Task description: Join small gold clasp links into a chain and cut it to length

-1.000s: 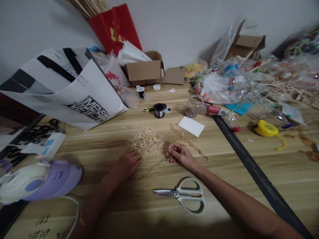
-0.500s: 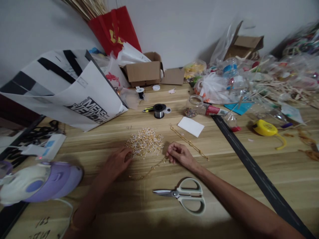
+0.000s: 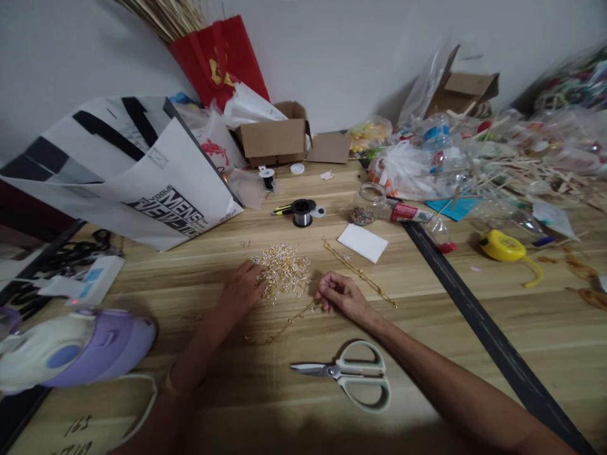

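A loose pile of small gold and clear bead pieces (image 3: 283,272) lies on the wooden table. At its left edge is my left hand (image 3: 241,287), the bent fingers a little apart and touching the outermost pieces. My right hand (image 3: 342,294) rests just right of the pile, with thumb and fingers pinched on the upper end of a thin gold chain (image 3: 288,322). From there the chain trails down and left over the wood. A second gold chain (image 3: 358,270) lies beyond my right hand. Below the hands are scissors (image 3: 344,373) with pale handles, their blades pointing left.
Behind the pile stands a wire spool (image 3: 302,213). A white pad (image 3: 363,242) and a jar of beads (image 3: 367,205) are farther right. A yellow tape measure (image 3: 502,245) lies near plastic clutter. At left are a paper bag (image 3: 137,183), a power strip (image 3: 97,281) and a purple-white appliance (image 3: 90,347).
My left hand has moved up and right, from beside the pile onto its left edge. My right hand stays pinched on the chain in the same place.
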Demonstrator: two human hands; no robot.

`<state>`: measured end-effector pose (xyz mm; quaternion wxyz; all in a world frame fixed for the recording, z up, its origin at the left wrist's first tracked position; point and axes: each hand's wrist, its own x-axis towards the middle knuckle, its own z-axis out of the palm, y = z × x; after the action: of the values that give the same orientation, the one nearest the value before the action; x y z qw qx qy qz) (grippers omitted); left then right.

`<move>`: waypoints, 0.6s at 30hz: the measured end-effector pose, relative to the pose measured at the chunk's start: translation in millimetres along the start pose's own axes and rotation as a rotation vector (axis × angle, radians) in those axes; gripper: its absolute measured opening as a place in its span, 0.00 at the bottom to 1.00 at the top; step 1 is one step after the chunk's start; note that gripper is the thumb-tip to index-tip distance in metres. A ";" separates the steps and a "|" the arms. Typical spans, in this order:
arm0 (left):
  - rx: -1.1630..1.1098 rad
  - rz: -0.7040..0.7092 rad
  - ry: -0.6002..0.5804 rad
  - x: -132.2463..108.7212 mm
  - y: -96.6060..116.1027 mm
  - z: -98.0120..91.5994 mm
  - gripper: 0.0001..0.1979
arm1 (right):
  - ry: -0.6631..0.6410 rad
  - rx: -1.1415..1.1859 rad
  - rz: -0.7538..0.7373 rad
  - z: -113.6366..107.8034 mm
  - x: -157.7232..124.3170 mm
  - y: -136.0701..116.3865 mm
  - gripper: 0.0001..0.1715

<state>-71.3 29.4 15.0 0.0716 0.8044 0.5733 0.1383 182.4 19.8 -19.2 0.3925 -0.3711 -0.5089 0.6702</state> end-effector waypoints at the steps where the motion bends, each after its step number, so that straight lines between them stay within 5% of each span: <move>1: 0.012 0.011 -0.004 2.6 1.8 1.0 0.09 | 0.001 0.002 0.000 0.0 0.0 0.0 0.20; 5: 0.015 0.066 -0.045 10.9 3.1 9.1 0.15 | 0.001 -0.011 0.000 0.2 0.0 0.1 0.20; 18: -0.259 -0.002 -0.019 27.6 9.3 12.9 0.07 | -0.004 -0.010 -0.001 -0.1 0.5 0.2 0.21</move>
<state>-50.6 52.9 9.1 0.1803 0.7892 0.5507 0.2034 182.2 20.2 -19.4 0.3899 -0.3714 -0.5135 0.6681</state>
